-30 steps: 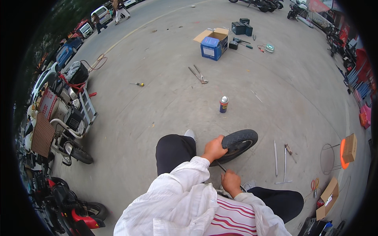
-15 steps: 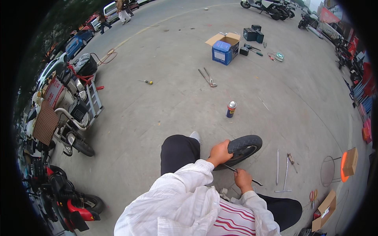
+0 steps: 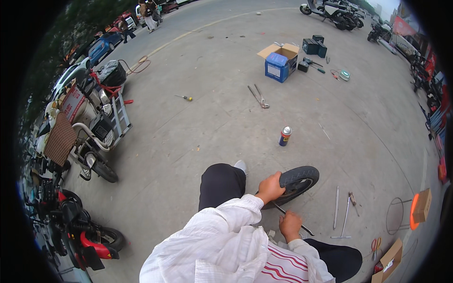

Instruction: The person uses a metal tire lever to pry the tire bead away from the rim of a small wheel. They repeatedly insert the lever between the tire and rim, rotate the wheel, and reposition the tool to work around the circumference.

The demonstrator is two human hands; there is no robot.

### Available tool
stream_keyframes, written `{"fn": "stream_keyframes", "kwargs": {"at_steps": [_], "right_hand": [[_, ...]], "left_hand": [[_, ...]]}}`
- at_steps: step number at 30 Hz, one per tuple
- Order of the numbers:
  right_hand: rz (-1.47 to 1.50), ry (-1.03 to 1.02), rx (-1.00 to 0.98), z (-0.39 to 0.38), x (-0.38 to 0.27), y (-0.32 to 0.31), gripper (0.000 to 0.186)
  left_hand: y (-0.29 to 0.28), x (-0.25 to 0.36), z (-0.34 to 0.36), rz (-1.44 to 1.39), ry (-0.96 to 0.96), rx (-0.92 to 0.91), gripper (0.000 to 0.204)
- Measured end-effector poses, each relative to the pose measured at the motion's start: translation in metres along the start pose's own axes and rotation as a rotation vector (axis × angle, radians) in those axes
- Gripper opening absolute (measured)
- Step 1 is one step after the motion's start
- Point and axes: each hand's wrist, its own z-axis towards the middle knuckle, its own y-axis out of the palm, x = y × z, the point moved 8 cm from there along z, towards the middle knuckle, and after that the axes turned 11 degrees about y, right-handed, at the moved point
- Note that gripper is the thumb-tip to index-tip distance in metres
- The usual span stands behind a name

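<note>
A small wheel with a black tyre (image 3: 302,175) stands tilted on the pavement in front of me. My left hand (image 3: 270,187) is closed over the near left part of the tyre. Below it, my right hand (image 3: 290,225) is wrapped round a thin dark tyre lever (image 3: 279,207). The lever's upper end meets the near edge of the wheel; its curved lower end sticks out past the right hand. Where exactly the tip sits at the rim is hidden. Beyond the wheel a blue spray can (image 3: 285,136) stands upright.
To the right lie a metal bar (image 3: 336,207), a T-handle wrench (image 3: 346,217), a screwdriver (image 3: 353,200) and scissors (image 3: 375,245). Farther off are pliers (image 3: 259,97), a yellow screwdriver (image 3: 185,97), a blue carton (image 3: 278,67) and batteries (image 3: 311,46). Parked electric bikes (image 3: 96,240) line the left.
The whole view has shifted, so the surroundings sit slightly lower and to the right. My right hand has come a little closer to me with the lever; the left keeps its hold on the tyre.
</note>
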Motion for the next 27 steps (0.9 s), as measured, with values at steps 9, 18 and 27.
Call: {"fn": "stream_keyframes", "kwargs": {"at_steps": [9,18,27], "right_hand": [[0.072,0.008,-0.122,0.005,0.008,0.006,0.033],[-0.037,0.127,-0.080,0.025,0.052,-0.003,0.036],[0.039,0.045,-0.168,0.019,0.037,-0.026,0.042]], "left_hand": [[-0.009,0.001,-0.002,-0.021,0.014,-0.007,0.040],[-0.003,-0.003,0.000,-0.022,-0.007,0.020,0.040],[-0.007,-0.012,0.010,-0.019,-0.075,0.027,0.043]]}}
